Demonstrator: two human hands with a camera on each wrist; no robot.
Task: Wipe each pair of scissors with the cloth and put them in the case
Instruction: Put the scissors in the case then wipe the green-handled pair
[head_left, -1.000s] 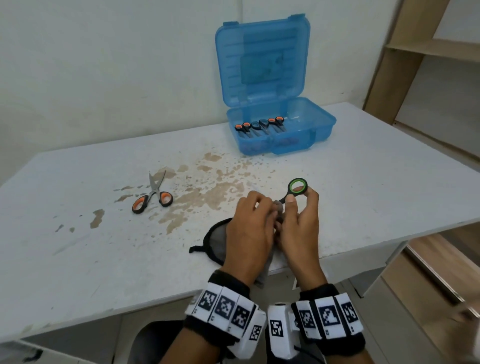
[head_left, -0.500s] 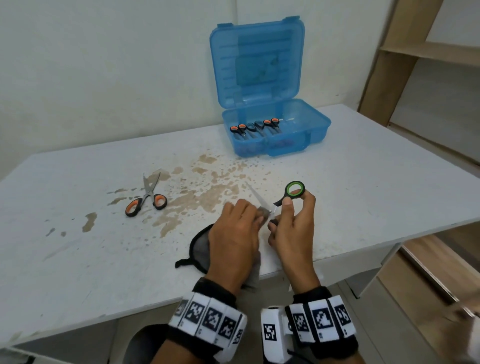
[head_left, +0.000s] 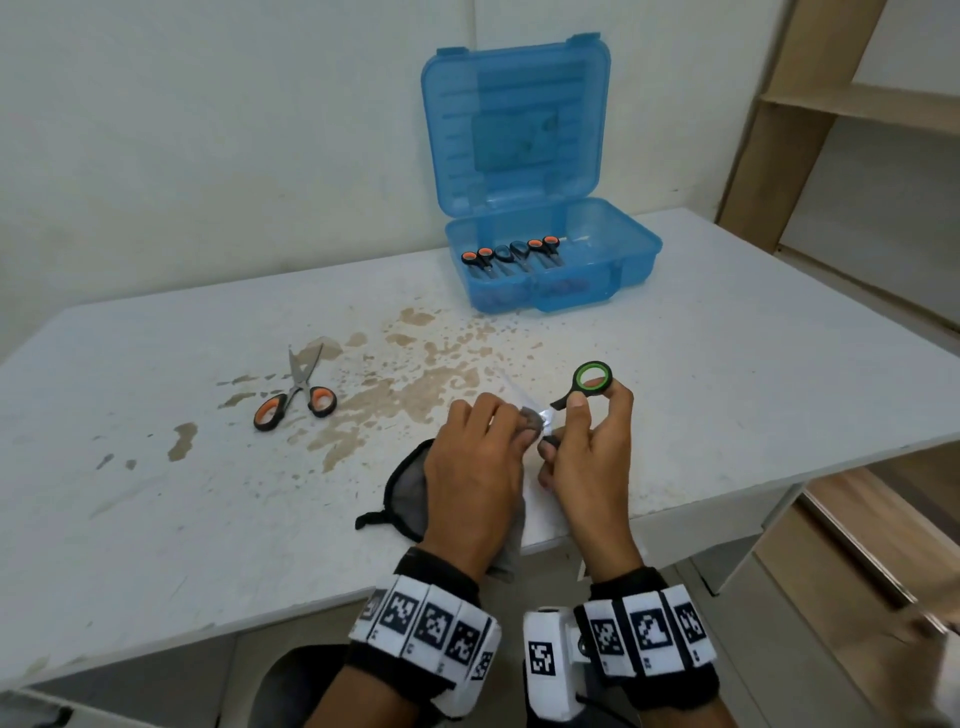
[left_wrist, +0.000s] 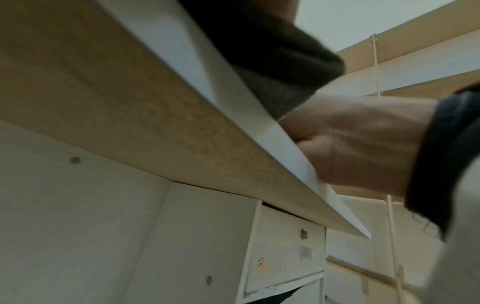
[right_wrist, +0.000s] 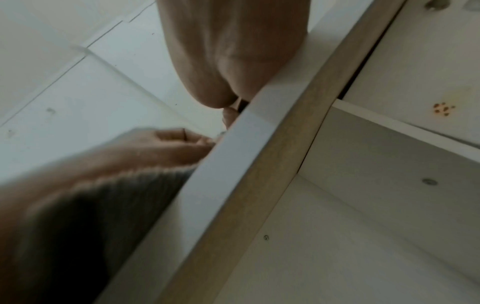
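Note:
Near the table's front edge my right hand (head_left: 576, 431) pinches the green-handled scissors (head_left: 591, 378) by their handles, one ring sticking up above my fingers. My left hand (head_left: 493, 431) grips the grey cloth (head_left: 410, 488) and presses a fold of it round the blades, which point away to the upper left. The cloth hangs over the table edge in the left wrist view (left_wrist: 272, 67). Orange-handled scissors (head_left: 296, 397) lie half spread at the left. The blue case (head_left: 613, 260) stands at the back with its lid up and several scissors (head_left: 511, 254) inside.
Brown stains (head_left: 415, 379) mark the white table (head_left: 753, 374) between the case and my hands. A wooden shelf unit (head_left: 841, 114) stands at the right. Drawers (left_wrist: 285, 253) sit under the tabletop.
My left hand with the cloth has slid along the blades, baring more of the blade toward the tip. The right hand keeps its hold on the handles.

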